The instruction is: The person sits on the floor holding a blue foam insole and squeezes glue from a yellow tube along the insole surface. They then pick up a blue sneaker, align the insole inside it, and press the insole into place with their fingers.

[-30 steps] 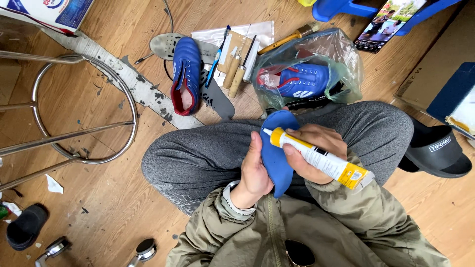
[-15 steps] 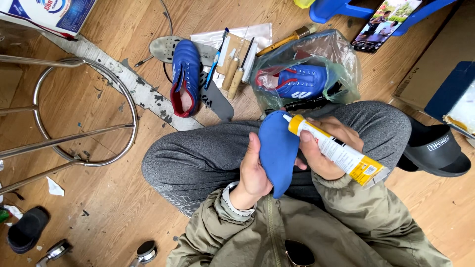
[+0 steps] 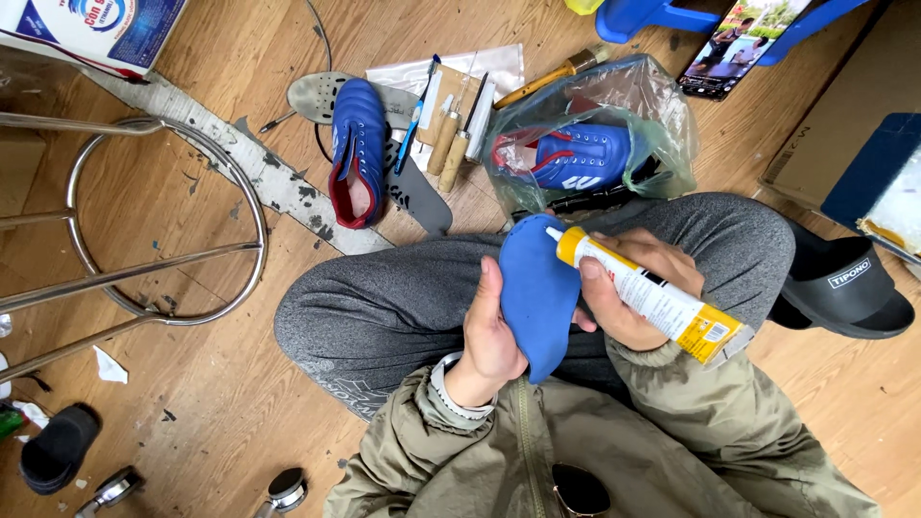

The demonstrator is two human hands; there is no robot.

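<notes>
Two hands are occupied: a blue insole (image 3: pixel 537 293) is gripped over the lap by the left hand (image 3: pixel 491 336), a glue tube (image 3: pixel 645 295) by the right hand (image 3: pixel 628 299), nozzle touching its upper edge. No glue is visible yet.

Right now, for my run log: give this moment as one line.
left hand: holds blue insole | right hand: holds glue tube, nozzle at insole | blue shoe on floor | second shoe in bag
</notes>
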